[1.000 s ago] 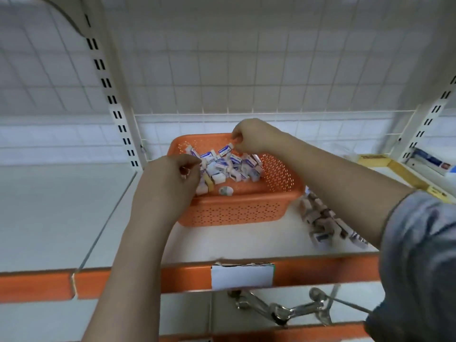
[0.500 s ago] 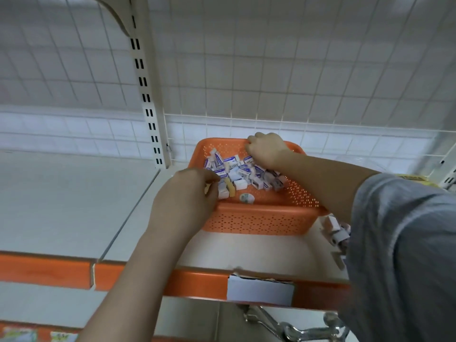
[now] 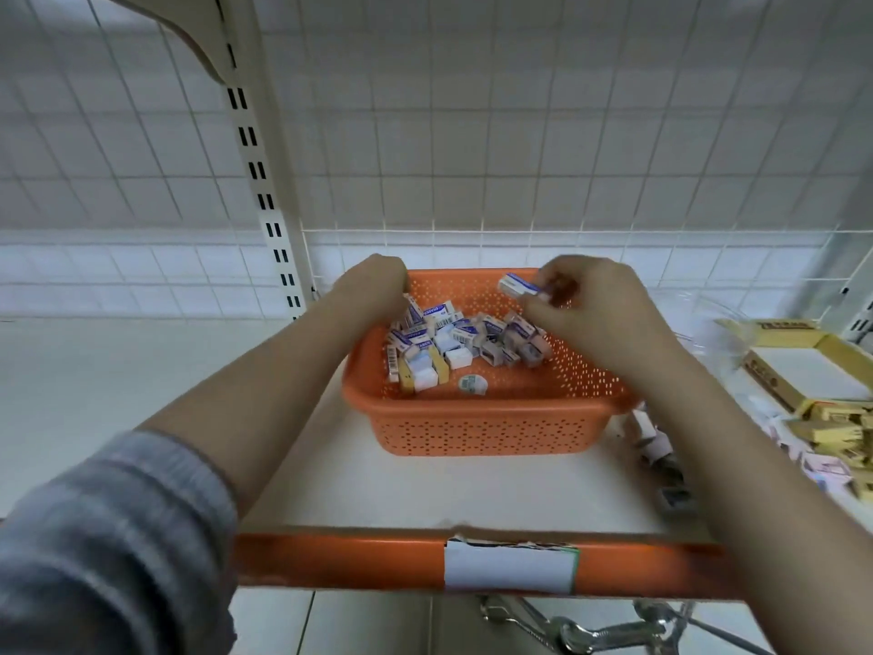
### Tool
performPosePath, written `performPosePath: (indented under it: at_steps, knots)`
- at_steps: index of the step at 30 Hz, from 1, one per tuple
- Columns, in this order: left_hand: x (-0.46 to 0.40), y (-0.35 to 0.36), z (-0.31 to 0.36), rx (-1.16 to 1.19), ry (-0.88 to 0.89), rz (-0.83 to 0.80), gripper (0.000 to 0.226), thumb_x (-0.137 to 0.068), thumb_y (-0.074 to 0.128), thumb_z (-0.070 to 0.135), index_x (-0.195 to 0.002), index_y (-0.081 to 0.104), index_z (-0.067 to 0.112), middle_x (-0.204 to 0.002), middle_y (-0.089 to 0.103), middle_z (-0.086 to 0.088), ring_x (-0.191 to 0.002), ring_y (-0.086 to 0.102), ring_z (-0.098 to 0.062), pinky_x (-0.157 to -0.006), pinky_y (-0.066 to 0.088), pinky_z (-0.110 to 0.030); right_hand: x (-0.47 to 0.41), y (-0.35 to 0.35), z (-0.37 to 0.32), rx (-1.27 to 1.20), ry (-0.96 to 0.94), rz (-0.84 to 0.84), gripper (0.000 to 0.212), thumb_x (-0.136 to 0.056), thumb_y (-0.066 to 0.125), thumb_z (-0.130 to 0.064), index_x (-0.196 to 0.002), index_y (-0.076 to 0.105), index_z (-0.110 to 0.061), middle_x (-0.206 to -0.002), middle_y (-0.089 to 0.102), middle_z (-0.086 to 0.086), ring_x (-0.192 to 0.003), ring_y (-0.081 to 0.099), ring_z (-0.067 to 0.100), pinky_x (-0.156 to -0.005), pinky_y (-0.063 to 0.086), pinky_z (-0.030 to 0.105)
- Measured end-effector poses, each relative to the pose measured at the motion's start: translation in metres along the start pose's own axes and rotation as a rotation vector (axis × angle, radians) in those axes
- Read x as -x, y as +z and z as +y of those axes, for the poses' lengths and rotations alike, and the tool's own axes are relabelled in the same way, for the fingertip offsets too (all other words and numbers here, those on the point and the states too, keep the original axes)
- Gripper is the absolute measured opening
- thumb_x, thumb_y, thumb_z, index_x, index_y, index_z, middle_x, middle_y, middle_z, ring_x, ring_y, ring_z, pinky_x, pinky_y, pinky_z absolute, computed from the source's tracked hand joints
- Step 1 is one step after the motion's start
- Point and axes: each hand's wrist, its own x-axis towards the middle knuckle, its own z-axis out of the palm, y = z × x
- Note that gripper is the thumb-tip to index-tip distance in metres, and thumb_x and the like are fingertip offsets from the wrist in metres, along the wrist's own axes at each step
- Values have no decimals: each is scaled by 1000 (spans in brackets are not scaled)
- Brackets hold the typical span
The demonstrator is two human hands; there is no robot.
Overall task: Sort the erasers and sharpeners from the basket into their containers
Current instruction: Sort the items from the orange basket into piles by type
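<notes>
An orange perforated basket (image 3: 486,427) sits on the white shelf and holds a pile of several blue-and-white wrapped erasers (image 3: 453,338), plus a small round item (image 3: 472,384) near its front wall. My right hand (image 3: 586,300) is above the basket's far right side and pinches one wrapped eraser (image 3: 517,284) in its fingertips, lifted clear of the pile. My left hand (image 3: 373,283) is at the basket's far left corner with its fingers curled down into the pile. Those fingers are hidden, so I cannot see if they hold anything.
Several small sharpeners (image 3: 659,449) lie loose on the shelf just right of the basket. Further right are an open cardboard box (image 3: 803,371), a clear plastic container (image 3: 704,319) and stacked yellow packets (image 3: 831,423). An orange shelf edge (image 3: 354,560) with a white label (image 3: 510,565) runs along the front.
My right hand has lifted an eraser out of the pile. My left hand moved from the basket's near left side to its far left corner. The view shifted.
</notes>
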Motion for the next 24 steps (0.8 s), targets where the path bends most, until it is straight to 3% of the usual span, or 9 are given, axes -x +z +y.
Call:
performPosePath:
  at_steps: [4,8,16,20,24]
  knots:
    - [-25,4,0,-222,113,-76,30,-84,63,16,-114,62,14,-111,62,-4,-101,58,-22,-74,48,-33,47,-5,3,-222,72,170,13,-77,70,-28,-71,59,-34,-70,62,-23,-65,56,1,-62,41,14]
    - [-33,2,3,-339,187,-120,33,-84,64,19,-117,59,18,-114,60,-1,-104,57,-20,-72,45,-31,68,2,14,-283,113,234,18,-79,71,-24,-74,60,-38,-72,62,-11,-67,56,3,-63,41,13]
    - [-34,1,-5,-266,250,-121,30,-87,56,14,-114,66,22,-110,64,0,-97,58,-20,-66,46,-30,74,8,16,-280,124,233,18,-79,70,-19,-78,62,-35,-69,61,-10,-68,56,-1,-62,40,10]
    - [-24,-8,-8,-143,239,-36,34,-87,58,12,-118,65,22,-116,64,0,-104,56,-19,-79,50,-33,74,8,17,-314,137,245,15,-79,71,-19,-77,63,-32,-75,61,-14,-66,55,4,-61,40,13]
    - [2,-16,5,71,174,94,32,-88,60,16,-118,65,24,-120,63,0,-107,56,-18,-80,45,-30,73,5,13,-341,169,299,10,-76,72,-31,-77,63,-35,-74,61,-17,-65,55,4,-61,40,14]
